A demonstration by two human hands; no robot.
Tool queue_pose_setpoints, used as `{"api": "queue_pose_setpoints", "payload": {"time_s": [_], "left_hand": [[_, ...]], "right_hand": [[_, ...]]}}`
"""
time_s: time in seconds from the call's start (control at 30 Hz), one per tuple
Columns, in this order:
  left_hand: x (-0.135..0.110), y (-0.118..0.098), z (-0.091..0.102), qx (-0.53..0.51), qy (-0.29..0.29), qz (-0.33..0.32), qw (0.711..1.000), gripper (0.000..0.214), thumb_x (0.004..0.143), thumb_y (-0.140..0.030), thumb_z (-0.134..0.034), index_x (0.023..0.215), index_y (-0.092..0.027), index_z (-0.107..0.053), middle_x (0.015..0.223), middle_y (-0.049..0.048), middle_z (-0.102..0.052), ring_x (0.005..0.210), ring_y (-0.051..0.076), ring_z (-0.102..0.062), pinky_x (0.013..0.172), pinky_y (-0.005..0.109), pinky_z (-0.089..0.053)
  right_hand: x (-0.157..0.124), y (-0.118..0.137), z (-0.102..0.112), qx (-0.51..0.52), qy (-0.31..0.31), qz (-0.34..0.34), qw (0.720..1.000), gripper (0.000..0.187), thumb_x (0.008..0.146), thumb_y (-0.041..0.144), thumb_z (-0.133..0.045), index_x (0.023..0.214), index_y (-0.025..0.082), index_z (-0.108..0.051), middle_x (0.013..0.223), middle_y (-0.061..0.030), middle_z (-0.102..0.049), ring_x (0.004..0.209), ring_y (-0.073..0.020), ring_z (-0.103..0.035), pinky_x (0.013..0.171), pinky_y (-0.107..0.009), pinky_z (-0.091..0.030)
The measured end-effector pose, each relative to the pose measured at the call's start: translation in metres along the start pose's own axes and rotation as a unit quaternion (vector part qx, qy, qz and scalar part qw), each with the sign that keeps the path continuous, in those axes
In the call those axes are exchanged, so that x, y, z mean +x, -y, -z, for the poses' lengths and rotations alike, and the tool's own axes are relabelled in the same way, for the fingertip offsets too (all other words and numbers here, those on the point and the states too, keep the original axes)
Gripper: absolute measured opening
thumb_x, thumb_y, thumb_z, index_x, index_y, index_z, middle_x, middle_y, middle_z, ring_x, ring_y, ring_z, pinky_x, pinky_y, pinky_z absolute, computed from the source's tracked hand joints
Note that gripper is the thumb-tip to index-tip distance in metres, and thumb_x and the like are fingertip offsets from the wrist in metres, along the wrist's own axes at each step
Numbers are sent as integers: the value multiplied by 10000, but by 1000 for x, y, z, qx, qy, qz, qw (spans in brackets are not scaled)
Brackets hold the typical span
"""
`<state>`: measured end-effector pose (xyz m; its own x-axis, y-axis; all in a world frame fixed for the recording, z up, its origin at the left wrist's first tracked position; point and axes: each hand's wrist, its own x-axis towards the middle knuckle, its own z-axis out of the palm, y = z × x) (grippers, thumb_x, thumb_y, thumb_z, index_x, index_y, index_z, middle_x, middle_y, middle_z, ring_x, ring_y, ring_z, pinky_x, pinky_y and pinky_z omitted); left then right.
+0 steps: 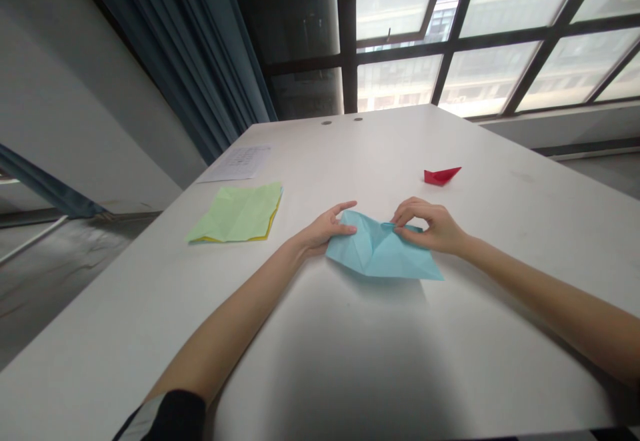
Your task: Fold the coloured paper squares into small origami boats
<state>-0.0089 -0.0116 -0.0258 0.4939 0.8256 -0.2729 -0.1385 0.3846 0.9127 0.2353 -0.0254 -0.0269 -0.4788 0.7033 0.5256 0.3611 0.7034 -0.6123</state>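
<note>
A creased sheet of light blue paper (383, 254) is held slightly above the white table, its lower edge casting a shadow. My left hand (327, 229) grips its left end, the thumb lying on the near face and some fingers hidden behind. At the paper's upper edge, right of the middle, my right hand (425, 224) pinches a small fold between thumb and fingertips. Creases run out from the paper's middle, and its right corner points down toward the table.
A small red folded-paper boat (442, 176) lies beyond my right hand. To the left is a stack of creased green and yellow paper (240, 213). A printed sheet (236, 164) lies behind it on the white table (345, 154). Curtain and windows stand past the far edge.
</note>
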Motion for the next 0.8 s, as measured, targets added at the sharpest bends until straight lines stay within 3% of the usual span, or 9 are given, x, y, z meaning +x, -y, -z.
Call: {"api": "queue_pose_setpoints", "payload": {"time_s": [0.23, 0.47, 0.6, 0.7, 0.8], "left_hand": [[4, 6, 4, 76, -16, -27, 997, 971, 519, -212, -812, 1334, -185, -285, 761, 46, -676, 608, 148, -629, 619, 282, -501], [8, 11, 14, -15, -14, -41, 999, 829, 530, -185, -808, 1239, -177, -380, 838, 48, -665, 665, 124, -624, 671, 250, -475], [11, 18, 8, 26, -17, -19, 999, 727, 513, -199, -807, 1129, -168, -422, 813, 40, -648, 632, 122, -607, 671, 280, -467], [11, 21, -3, 123, -96, -89, 984, 619, 524, -217, -787, 1034, -189, -438, 922, 48, -614, 720, 135, -602, 708, 313, -468], [5, 14, -12, 278, -161, -215, 922, 322, 627, -287, -713, 862, -183, -518, 1113, 79, -544, 1015, 201, -537, 848, 365, -427]], "right_hand": [[0, -1, 4, 5, -36, 2, 999, 27, 689, 247, -656, 686, 253, -629, 739, -25, -659, 791, -201, -593, 765, -368, -477], [0, -8, 3, 0, -92, 49, 995, 67, 708, 172, -637, 732, 226, -605, 758, -31, -642, 758, -182, -593, 714, -344, -491], [-1, -4, 1, -13, -90, 50, 995, 72, 718, 162, -622, 736, 226, -596, 759, -29, -641, 754, -177, -593, 707, -338, -491], [-2, -1, 1, -30, -79, 48, 995, 71, 717, 160, -616, 737, 224, -592, 767, -27, -645, 757, -175, -595, 712, -332, -489], [-2, 0, 2, -52, -79, 27, 995, 60, 715, 166, -611, 739, 218, -593, 775, -26, -651, 746, -174, -603, 708, -323, -487]]}}
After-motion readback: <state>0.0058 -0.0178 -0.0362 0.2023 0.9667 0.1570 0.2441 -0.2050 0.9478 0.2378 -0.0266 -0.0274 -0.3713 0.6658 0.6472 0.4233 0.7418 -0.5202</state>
